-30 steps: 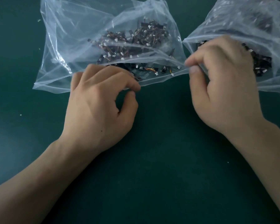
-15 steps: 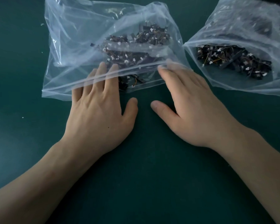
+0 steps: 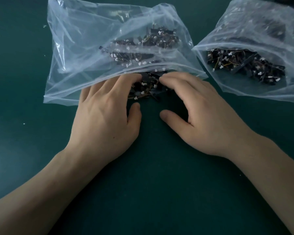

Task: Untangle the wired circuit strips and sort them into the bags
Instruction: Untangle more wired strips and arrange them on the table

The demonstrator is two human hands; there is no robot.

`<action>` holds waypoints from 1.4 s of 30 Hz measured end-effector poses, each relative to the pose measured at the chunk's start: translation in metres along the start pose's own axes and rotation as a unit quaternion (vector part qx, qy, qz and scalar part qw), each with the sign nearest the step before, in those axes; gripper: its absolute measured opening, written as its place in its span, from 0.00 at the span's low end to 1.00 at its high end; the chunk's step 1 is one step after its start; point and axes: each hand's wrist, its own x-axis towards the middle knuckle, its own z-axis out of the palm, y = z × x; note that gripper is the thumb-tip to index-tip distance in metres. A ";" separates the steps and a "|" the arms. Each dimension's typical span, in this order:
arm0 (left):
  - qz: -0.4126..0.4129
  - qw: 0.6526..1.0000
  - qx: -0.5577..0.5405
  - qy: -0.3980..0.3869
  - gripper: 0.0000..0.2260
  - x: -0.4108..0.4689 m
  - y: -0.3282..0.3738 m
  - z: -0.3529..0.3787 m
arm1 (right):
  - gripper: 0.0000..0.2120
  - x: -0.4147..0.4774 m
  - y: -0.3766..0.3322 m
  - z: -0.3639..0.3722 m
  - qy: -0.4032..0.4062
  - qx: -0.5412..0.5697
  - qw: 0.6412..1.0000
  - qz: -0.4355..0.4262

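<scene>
Two hands — left (image 3: 105,119), right (image 3: 205,116) — on strips (image 3: 146,89)

Left hand (image 3: 105,119) and right hand (image 3: 199,116) are bending their fingers (flat half a second ago, pinching the rim before that), raking a clump of wired strips (image 3: 146,89) out of the left bag (image 3: 85,53) onto the table (image 3: 151,184).
</scene>
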 end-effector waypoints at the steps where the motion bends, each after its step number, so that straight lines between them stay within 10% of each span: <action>1: -0.019 1.000 0.015 0.001 0.23 0.000 0.000 0.000 | 0.29 -0.001 0.000 0.000 0.006 0.013 1.000 -0.009; 42: 0.109 0.990 -0.068 -0.059 0.24 0.002 -0.002 0.001 | 0.24 -0.002 0.003 -0.004 0.011 0.060 0.998 -0.033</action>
